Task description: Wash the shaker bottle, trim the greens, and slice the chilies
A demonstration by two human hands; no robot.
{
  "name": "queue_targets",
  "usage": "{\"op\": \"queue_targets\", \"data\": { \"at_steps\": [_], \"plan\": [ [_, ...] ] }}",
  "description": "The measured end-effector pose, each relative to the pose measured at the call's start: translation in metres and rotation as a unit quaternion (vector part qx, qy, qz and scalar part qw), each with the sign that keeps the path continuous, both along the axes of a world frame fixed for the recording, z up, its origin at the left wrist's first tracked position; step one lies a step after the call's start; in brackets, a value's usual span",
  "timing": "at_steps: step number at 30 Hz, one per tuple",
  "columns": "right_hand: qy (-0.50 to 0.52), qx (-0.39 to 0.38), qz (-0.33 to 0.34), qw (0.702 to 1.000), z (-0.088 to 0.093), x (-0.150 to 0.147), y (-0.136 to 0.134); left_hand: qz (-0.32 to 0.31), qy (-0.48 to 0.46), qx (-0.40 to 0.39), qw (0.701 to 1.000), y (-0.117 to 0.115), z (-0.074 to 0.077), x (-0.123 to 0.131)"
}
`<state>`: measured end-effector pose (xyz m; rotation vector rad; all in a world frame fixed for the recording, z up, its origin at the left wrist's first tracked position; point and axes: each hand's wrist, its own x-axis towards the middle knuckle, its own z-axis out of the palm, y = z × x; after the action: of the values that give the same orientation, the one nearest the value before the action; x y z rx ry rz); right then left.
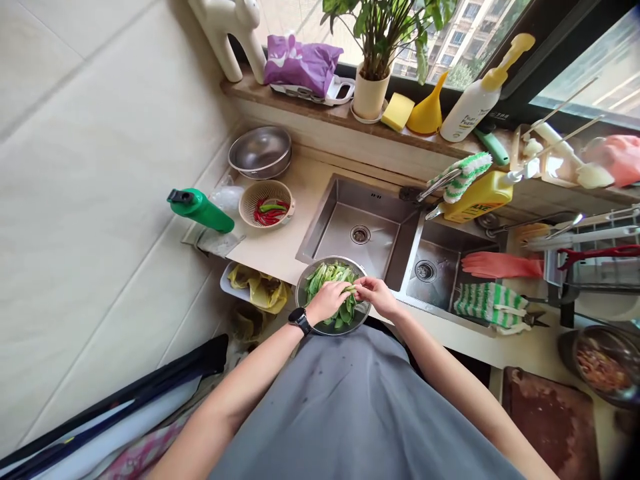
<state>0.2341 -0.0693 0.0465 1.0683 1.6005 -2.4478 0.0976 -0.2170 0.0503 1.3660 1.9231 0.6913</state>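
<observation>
Left hand (pixel 327 301) and right hand (pixel 375 297) are both pinching a green stem (pixel 350 289), long axis running crosswise, above a steel bowl (pixel 299 293) holding leafy greens (pixel 325 280), at the sink (pixel 350 193) edge.

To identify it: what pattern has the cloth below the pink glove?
Green and white stripes on the cloth, best in head view.
</observation>
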Motion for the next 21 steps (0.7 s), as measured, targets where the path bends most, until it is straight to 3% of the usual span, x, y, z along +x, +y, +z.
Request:
{"op": "queue_targets", "data": {
  "at_steps": [4,9,16,19,21],
  "plan": [
    [0.006,-0.006,0.016,1.0,0.014,0.005,0.005,-0.022,-0.043,-0.01,0.999,0.003,0.005,-0.002],
    [0.009,-0.013,-0.021,1.0,0.016,0.004,0.003,0.003,-0.079,-0.036,0.996,0.007,0.015,0.0],
    [0.01,0.064,0.064,0.996,0.021,0.009,0.006,0.007,-0.174,-0.048,0.984,0.008,0.024,-0.004],
    [0.02,0.199,0.159,0.967,0.03,0.009,0.012,0.012,-0.188,-0.055,0.981,0.009,0.026,-0.009],
    [0.032,0.34,0.249,0.906,0.038,0.008,0.015,-0.001,-0.186,-0.055,0.981,0.011,0.029,-0.011]
  ]
}}
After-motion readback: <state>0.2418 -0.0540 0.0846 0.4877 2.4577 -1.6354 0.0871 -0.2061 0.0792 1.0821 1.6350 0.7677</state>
